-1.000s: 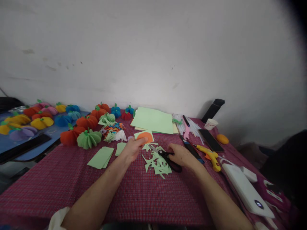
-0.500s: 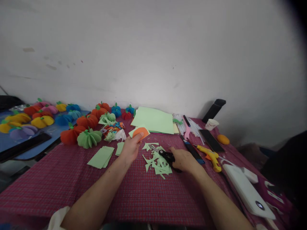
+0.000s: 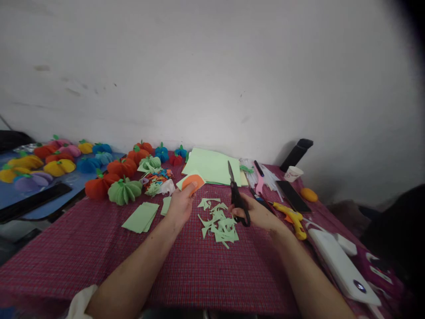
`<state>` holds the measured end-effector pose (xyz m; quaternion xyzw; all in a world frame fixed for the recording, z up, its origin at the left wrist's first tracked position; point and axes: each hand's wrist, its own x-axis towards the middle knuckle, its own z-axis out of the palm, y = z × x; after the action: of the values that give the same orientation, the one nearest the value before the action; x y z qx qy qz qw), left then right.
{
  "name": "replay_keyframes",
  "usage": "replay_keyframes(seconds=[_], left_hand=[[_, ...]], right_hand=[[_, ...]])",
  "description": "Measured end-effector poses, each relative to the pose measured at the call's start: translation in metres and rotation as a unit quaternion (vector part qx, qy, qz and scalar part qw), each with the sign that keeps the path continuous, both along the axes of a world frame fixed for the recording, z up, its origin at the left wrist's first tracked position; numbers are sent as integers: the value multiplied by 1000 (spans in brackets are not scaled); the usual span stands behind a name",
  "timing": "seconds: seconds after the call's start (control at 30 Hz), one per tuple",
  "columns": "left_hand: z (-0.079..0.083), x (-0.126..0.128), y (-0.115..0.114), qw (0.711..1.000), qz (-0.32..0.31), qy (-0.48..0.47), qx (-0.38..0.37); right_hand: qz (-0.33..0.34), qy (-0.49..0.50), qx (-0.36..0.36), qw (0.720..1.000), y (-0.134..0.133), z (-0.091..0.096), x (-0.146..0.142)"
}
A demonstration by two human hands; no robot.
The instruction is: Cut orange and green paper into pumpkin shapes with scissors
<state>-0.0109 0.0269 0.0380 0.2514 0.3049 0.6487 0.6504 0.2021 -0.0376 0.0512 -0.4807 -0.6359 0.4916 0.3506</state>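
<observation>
My left hand (image 3: 182,204) pinches an orange rounded paper piece (image 3: 192,180) lying over a pale green paper card (image 3: 181,183). In my right hand (image 3: 254,212) are black-handled scissors (image 3: 236,195), raised off the table with the blades pointing up and away; the blades look closed together. Below and between the hands lies a heap of pale green paper scraps (image 3: 221,226). A stack of green paper cards (image 3: 141,217) rests left of my left forearm, and another small green card (image 3: 165,206) is partly hidden behind my left wrist.
Large green sheets (image 3: 212,165) lie at the back by the wall. Several paper pumpkins (image 3: 123,191) crowd the left side. At the right are a yellow glue gun (image 3: 292,217), a black phone (image 3: 292,196), a paper cup (image 3: 293,173) and a white power bank (image 3: 341,261).
My right hand has lifted the scissors from the scrap heap and turned their blades upward. My left hand stays nearly in place with the orange piece and green card.
</observation>
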Motion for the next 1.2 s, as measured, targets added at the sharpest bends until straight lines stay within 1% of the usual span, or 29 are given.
replay_keyframes(seconds=[0.07,0.2,0.27,0.33,0.47,0.67,0.93,1.13,1.2], left_hand=[[1,0,-1,1000,6,-7,1],[4,-1,-2,1000,16,-14,5],[6,0,-2,999,26,-19,9],[7,0,-3,999,34,-24,9],[9,0,-6,999,28,-27,17],[10,5,-11,999,12,-36,12],[4,10,-15,999,8,-25,21],[7,10,-17,999,-9,-23,21],[9,10,-18,999,-7,-24,21]], right_hand=[[17,65,-33,997,-5,-2,-11],[52,150,-87,983,-12,-11,-33],[48,203,-97,973,-13,-17,-40],[33,236,-95,966,-13,-21,-44],[20,217,-81,973,-13,-27,-48],[39,186,-67,979,-15,-30,-53],[34,159,-70,984,-17,-29,-58],[25,166,-64,984,-17,-28,-59],[21,165,-63,984,-17,-26,-60]])
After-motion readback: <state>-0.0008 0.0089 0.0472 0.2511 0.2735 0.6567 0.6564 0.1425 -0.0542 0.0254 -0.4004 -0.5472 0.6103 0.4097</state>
